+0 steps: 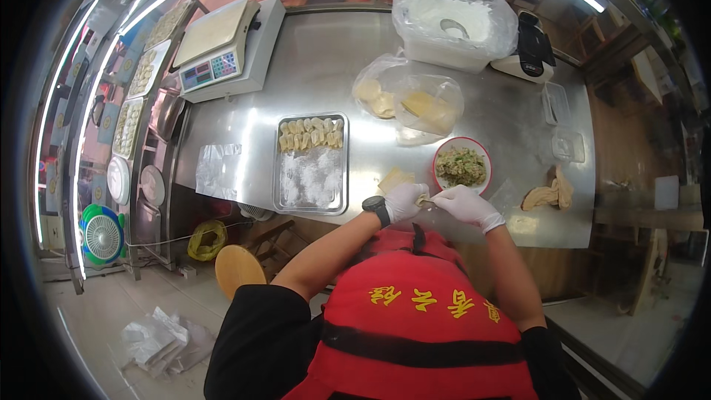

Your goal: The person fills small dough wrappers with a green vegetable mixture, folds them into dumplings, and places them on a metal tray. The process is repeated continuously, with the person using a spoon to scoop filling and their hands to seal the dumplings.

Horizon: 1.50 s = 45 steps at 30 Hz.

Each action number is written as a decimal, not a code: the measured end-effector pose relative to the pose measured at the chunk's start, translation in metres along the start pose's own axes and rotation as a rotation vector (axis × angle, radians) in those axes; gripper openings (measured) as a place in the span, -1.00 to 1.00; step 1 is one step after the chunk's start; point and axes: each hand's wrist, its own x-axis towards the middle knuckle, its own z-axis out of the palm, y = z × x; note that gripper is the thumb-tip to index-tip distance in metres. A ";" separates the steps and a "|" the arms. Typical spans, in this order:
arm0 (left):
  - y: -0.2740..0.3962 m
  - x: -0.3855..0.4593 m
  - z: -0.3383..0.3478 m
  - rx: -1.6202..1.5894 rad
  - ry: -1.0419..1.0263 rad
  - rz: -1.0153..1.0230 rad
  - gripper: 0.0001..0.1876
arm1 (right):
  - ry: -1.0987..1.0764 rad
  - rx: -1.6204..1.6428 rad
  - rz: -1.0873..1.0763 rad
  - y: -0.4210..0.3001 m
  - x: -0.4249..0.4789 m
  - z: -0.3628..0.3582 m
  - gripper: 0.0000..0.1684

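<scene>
My gloved left hand (404, 203), with a black watch at its wrist, is closed around a small folded dough wrapper (422, 200). The fingertips of my gloved right hand (467, 206) meet it from the right; whether they pinch the dough or a thin tool is too small to tell. Square wrappers (395, 179) lie just beyond my left hand. Behind my right hand stands a red-rimmed white bowl (488, 169) of greenish minced filling (461, 165). To the left, a metal tray (276, 178) holds rows of folded wontons (311, 133) above a floured area.
Bagged wrappers (427, 108) and bagged dough (377, 99) lie beyond the bowl. A flour tub (444, 50) stands at the back, a weighing scale (216, 50) back left. A tan cloth (550, 191) and clear plastic containers (567, 144) sit right. A wooden stool (240, 271) stands below left.
</scene>
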 end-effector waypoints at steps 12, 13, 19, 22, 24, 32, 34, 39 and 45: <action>-0.134 -0.075 -0.056 -0.742 0.471 -0.415 -0.61 | 0.130 0.101 0.213 0.010 -0.047 -0.022 -0.61; -0.107 -0.085 -0.084 -0.665 0.540 -0.456 -0.56 | 0.146 0.104 0.249 0.015 -0.051 -0.014 -0.62; -0.223 -0.126 -0.137 0.310 0.848 -0.415 -0.48 | 0.099 0.159 0.344 0.014 -0.045 0.016 -0.63; -0.227 -0.136 -0.181 0.575 0.759 -0.238 -0.58 | 0.115 0.182 0.302 0.008 -0.039 0.020 -0.62; -0.202 -0.146 -0.200 0.592 0.583 -0.263 -0.54 | 0.128 0.224 0.279 0.003 -0.037 0.021 -0.62; -0.256 -0.158 -0.159 0.403 0.995 -0.593 -0.40 | 0.107 0.276 0.340 -0.014 -0.048 0.029 -0.63; -0.263 -0.152 -0.159 0.436 1.081 -0.582 -0.42 | 0.113 0.293 0.316 -0.008 -0.051 0.034 -0.64; -0.189 -0.107 -0.128 0.482 1.153 -0.242 -0.60 | 0.189 0.518 0.333 0.007 -0.056 0.031 -0.64; -0.086 -0.009 -0.009 0.449 0.250 0.149 -0.78 | 0.366 0.749 0.285 0.041 -0.068 0.036 -0.64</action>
